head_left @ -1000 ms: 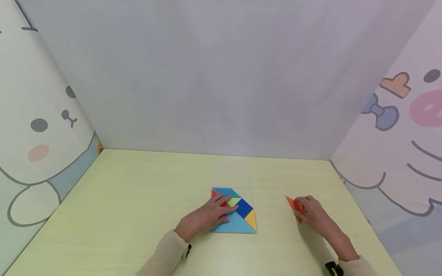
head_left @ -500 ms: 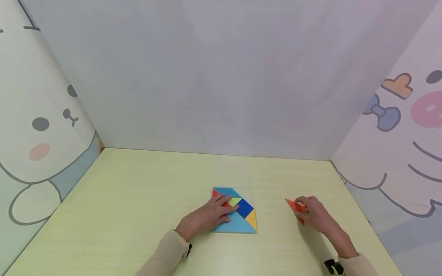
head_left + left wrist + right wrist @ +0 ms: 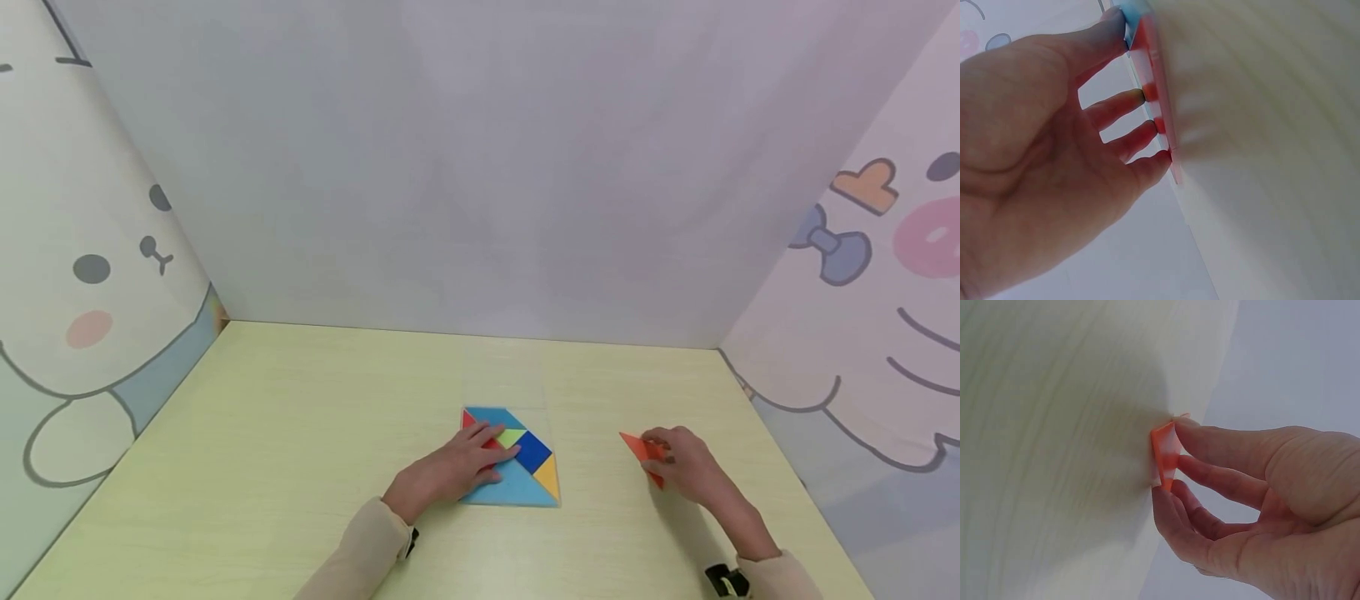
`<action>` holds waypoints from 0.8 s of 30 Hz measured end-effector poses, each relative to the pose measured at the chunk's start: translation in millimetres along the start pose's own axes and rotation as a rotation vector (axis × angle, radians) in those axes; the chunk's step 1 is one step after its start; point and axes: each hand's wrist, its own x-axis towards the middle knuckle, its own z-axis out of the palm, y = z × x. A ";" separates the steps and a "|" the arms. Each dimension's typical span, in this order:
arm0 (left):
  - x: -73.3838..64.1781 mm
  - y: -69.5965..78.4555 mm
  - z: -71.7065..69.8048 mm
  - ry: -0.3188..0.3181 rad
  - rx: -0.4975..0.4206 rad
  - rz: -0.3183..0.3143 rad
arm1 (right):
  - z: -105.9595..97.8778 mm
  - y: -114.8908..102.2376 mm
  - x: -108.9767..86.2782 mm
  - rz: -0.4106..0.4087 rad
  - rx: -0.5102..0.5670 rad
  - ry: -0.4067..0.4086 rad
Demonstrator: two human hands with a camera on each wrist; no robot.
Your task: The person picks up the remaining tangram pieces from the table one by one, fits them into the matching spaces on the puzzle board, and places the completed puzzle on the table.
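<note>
In the head view my left hand (image 3: 453, 468) rests spread over the left part of a set of flat tangram pieces. Around its fingers show a large light blue triangle (image 3: 516, 490), a dark blue square (image 3: 533, 452), a yellow triangle (image 3: 548, 477), a green piece (image 3: 512, 437) and a blue piece (image 3: 489, 417) at the top. Its fingertips touch a red piece (image 3: 1147, 65) in the left wrist view. Off to the right, my right hand (image 3: 686, 462) pinches an orange tangram triangle (image 3: 1166, 453) by its edges, tilted close to the table; fingers partly cover it.
A faint clear rectangle (image 3: 502, 375) lies on the pale wooden table (image 3: 322, 400), extending behind the pieces. A grey-white wall (image 3: 480, 183) stands at the back. Cartoon-printed panels (image 3: 82, 208) bound the sides.
The orange triangle tilts slightly and its lower tip shifts a little down and right in my right hand. My left hand stays on the pieces. The head view drifts slightly.
</note>
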 end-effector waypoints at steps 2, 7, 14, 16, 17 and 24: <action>0.0 0.2 -0.3 0.000 0.001 0.002 | 0.1 0.9 -0.6 0.007 0.013 0.009; 0.2 0.4 -0.1 -0.004 -0.009 -0.005 | 0.8 3.4 -3.4 0.032 0.048 0.038; 0.1 0.4 0.1 -0.005 -0.002 -0.009 | -0.5 8.8 -3.9 -0.008 0.057 0.067; -0.3 0.5 -0.2 -0.005 -0.012 -0.011 | -0.7 10.5 -4.1 -0.017 0.054 0.068; -0.5 0.6 -0.3 -0.006 -0.016 -0.013 | -0.6 11.2 -4.3 -0.020 0.052 0.068; -1.2 1.1 -1.3 -0.005 -0.013 -0.016 | 1.0 13.7 -3.5 -0.040 0.059 0.089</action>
